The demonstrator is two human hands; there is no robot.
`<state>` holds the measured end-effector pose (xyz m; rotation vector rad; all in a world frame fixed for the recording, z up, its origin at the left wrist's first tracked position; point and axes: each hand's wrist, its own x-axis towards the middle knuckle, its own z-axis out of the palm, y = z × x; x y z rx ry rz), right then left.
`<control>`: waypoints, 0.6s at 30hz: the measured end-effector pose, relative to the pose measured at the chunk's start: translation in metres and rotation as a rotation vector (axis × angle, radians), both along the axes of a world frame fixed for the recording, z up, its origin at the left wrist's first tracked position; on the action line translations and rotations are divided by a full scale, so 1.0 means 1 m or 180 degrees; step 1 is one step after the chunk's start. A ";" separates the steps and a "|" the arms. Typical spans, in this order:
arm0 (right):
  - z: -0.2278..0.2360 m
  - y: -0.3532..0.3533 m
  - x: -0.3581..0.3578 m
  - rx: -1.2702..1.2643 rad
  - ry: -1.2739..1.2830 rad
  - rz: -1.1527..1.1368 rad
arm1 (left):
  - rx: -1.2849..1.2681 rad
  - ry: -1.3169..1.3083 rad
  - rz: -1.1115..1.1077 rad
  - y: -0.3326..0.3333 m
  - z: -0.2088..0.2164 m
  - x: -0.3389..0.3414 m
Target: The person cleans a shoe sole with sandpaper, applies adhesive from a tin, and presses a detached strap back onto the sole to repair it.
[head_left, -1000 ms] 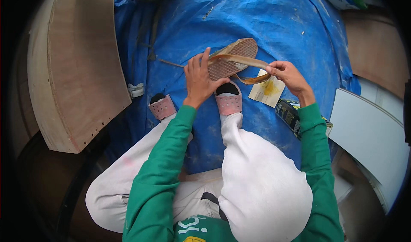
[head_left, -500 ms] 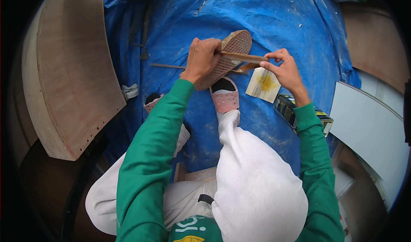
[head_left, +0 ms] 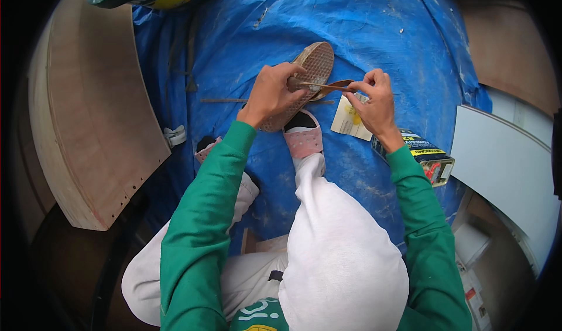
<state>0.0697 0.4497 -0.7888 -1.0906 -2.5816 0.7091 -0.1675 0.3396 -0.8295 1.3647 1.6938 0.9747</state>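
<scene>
We see one sandal sole (head_left: 304, 82) gripped in left hand (head_left: 272, 94) above blue tarp (head_left: 374, 32); right hand (head_left: 372, 99) pinches one thin stick (head_left: 325, 86) on it. One glue tin (head_left: 424, 158), two slippered feet.

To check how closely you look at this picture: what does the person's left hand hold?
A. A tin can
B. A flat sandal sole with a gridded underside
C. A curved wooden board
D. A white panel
B: the left hand grips the sole, gridded side up, over the blue tarp, while the right hand pinches a brown strap at it; the tin lies apart on the tarp.
</scene>
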 end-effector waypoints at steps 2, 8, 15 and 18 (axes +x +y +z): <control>0.003 -0.005 0.000 0.0072 -0.0072 0.0124 | 0.0195 0.0474 0.0054 -0.003 -0.001 0.004; 0.003 -0.040 -0.019 -0.0179 -0.0123 -0.0022 | 0.0612 0.0964 0.0480 -0.015 -0.006 0.015; 0.006 -0.040 -0.039 -0.0682 -0.0064 -0.0625 | 0.0220 0.0986 0.0470 -0.004 -0.001 0.015; 0.015 -0.032 -0.031 -0.0345 0.0562 -0.0990 | 0.0067 0.0995 0.0299 -0.008 0.001 0.004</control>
